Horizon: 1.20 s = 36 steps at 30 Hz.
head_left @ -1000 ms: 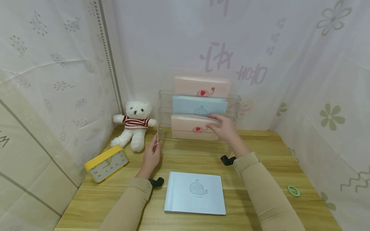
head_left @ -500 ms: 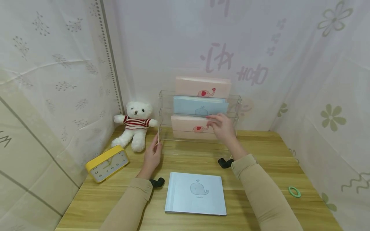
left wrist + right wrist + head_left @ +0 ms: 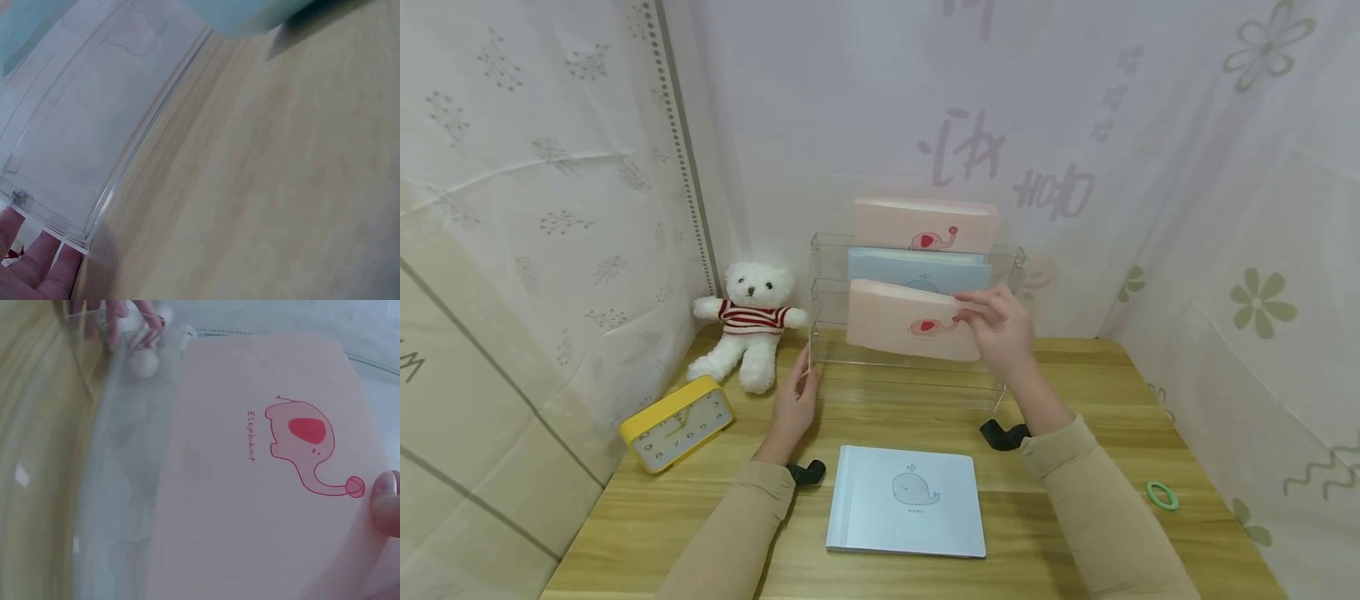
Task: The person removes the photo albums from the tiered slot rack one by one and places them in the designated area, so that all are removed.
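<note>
My right hand pinches the right edge of a pink book with a red elephant on its cover. That book is tilted at the front of a clear acrylic rack; its left end stands higher than its right. In the right wrist view, the thumb lies on the cover beside the elephant's trunk. My left hand holds the rack's left side panel, with fingers along its outer face. Behind stand a blue whale book and another pink elephant book.
A pale blue whale book lies flat on the wooden table before the rack. To the left are a white teddy bear and a yellow clock. A green ring lies at the right. Patterned curtains surround the table.
The right hand has moved up and to the right with the front pink book, which has risen and tilted from its lower place in the rack. The left hand has stayed put.
</note>
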Available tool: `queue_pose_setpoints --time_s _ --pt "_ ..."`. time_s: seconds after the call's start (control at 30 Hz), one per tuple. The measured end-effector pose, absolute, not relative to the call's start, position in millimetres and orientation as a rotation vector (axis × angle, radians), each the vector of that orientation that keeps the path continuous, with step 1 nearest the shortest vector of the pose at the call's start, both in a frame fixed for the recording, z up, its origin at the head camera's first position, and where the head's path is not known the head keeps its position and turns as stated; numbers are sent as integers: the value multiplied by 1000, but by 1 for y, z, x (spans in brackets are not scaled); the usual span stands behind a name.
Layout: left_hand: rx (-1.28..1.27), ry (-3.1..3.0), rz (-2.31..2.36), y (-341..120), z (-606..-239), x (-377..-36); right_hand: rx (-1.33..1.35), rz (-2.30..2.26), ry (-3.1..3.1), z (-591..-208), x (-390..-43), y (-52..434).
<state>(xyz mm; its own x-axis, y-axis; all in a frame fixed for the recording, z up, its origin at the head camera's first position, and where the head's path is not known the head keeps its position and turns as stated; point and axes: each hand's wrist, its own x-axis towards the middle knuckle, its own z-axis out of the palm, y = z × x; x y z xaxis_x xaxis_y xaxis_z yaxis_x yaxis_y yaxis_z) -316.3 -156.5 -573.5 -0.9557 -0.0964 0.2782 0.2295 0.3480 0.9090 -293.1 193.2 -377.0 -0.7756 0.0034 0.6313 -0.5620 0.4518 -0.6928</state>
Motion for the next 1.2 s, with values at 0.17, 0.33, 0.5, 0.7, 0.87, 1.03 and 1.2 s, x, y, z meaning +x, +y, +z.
queue_pose_setpoints --time_s 0.17,0.33,0.5,0.7,0.87,1.03,1.2 --pt "-110 -2327 -1633 -157 -573 -317 466 1368 -2273 -397 -283 196" --pt "-135 -2331 -1636 -158 -570 -316 396 1380 -2447 -422 -276 199" --pt "-142 -2342 -1644 -158 -570 -316 307 1451 -2593 -441 -276 204" --pt "-148 -2336 -1651 -157 -572 -316 234 1590 -2695 -460 -282 210" --pt "-153 -2336 -1656 -157 -571 -315 235 1587 -2753 -470 -286 210" --pt "-156 -2342 -1655 -157 -572 -315 285 1497 -2787 -477 -290 208" --pt "-159 -2341 -1642 -157 -572 -315 372 1383 -2807 -482 -291 207"
